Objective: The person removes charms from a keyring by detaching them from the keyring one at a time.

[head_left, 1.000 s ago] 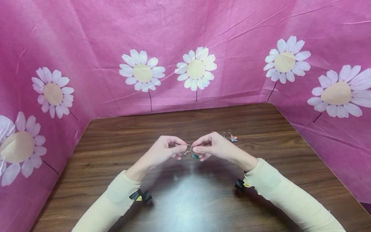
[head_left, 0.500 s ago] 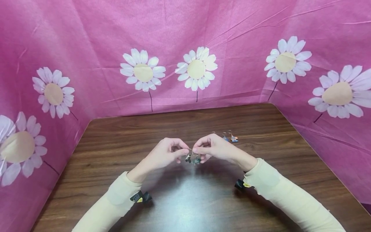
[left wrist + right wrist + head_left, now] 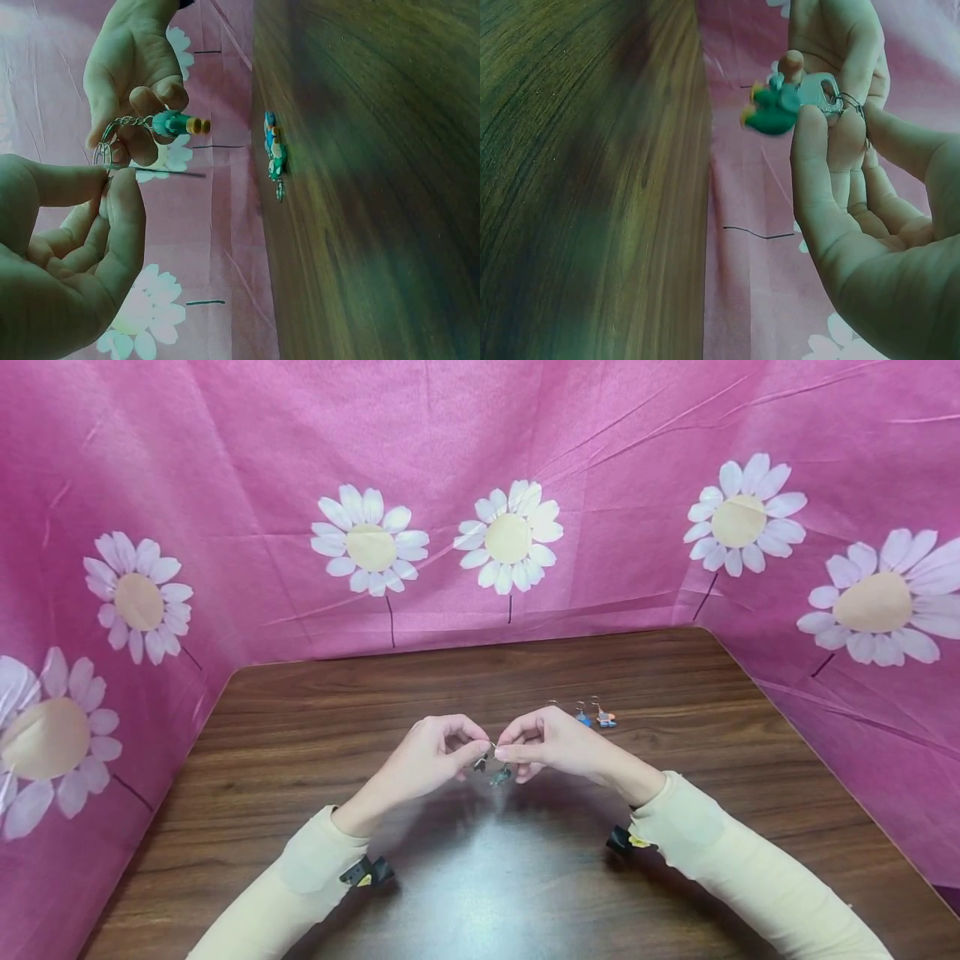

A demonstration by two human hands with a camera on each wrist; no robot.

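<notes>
Thumb and fingertips of my left hand [image 3: 431, 756] pinch a small metal key ring with a flat key [image 3: 821, 91] on it. In the left wrist view the key shows only as a thin edge. Facing it, my right hand [image 3: 566, 743] pinches the split ring of a keychain [image 3: 174, 124], whose short chain carries a green figure with yellow feet. The fingertips nearly meet, and the rings lie together between them. Fingers partly cover the rings, so I cannot tell whether they are linked. Both hands are raised above the wooden table [image 3: 480, 893].
Beyond my right hand, more figure keychains lie on the table, among them a blue one [image 3: 583, 718] and an orange and blue one [image 3: 605, 718]. The right hand partly hides this group. A pink cloth [image 3: 600, 427] with white daisies surrounds the table's back and sides.
Both hands have lowered slightly and drawn closer together. The key has swung down below the left fingertips, and the green figure hangs lower. The keychains on the table have not moved.
</notes>
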